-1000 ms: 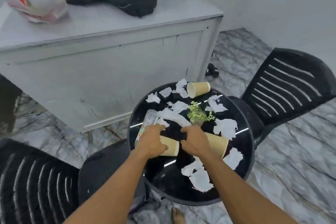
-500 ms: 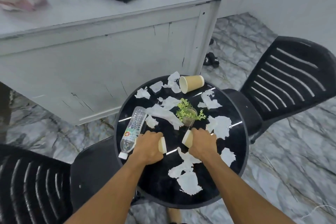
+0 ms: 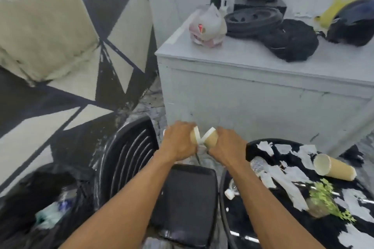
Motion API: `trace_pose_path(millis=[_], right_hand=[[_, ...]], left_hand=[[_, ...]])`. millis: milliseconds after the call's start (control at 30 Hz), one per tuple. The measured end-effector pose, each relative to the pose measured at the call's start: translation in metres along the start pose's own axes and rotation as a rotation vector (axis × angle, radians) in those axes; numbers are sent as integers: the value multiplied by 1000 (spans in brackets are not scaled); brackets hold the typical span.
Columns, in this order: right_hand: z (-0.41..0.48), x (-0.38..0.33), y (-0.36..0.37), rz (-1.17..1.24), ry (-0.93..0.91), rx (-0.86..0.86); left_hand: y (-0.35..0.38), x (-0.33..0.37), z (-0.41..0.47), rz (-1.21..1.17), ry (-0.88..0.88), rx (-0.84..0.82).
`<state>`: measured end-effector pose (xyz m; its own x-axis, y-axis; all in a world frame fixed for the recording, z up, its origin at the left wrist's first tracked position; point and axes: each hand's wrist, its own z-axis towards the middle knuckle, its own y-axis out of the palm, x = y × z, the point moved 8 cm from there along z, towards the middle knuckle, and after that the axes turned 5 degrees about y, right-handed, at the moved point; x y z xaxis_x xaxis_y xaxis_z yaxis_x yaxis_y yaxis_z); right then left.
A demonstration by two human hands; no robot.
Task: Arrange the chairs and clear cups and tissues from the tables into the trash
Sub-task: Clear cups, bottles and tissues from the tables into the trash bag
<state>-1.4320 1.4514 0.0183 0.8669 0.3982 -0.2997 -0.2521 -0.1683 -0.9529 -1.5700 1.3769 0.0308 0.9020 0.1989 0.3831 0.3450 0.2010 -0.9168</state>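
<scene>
Raised from the round black table [image 3: 232,218], both hands hang over the black plastic chair [image 3: 188,198] — left hand [image 3: 178,143] clamped on one tan paper cup [image 3: 194,136], right hand [image 3: 226,145] on a second tan cup [image 3: 211,139], rims meeting. A third tan cup [image 3: 334,167] lies sideways there among torn white tissues [image 3: 287,184].

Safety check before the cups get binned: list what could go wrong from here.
1. The left hand and right hand hold paper cups tilted above the chair seat; any dregs might drip onto it.
2. The trash bag lies beyond the chair back; a toss could fall short.
</scene>
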Motion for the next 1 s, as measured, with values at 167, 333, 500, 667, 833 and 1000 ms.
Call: trace_pose_path(millis=[167,333,500,667,833,1000], right_hand=[[-3,-181,25,43,-206,-26],[-23,-350,72,73,-379,-57],[-66,-498,146,113,-563,-201],[-103,-589,231,89,-650,-410],[-112,-652,310,59,-669,-607],[-103,-710,390,101,-640,-784]], left_hand=[[-99,-135,-59,26,-142,159],[-170,-277,-143,49,-361,222],[-205,-400,-238,76,-564,208],[-205,-490,-320,-9,-791,213],[-184,-565,-377,-169,-1031,235],[-169,-642,-396,-266,-1235,288]])
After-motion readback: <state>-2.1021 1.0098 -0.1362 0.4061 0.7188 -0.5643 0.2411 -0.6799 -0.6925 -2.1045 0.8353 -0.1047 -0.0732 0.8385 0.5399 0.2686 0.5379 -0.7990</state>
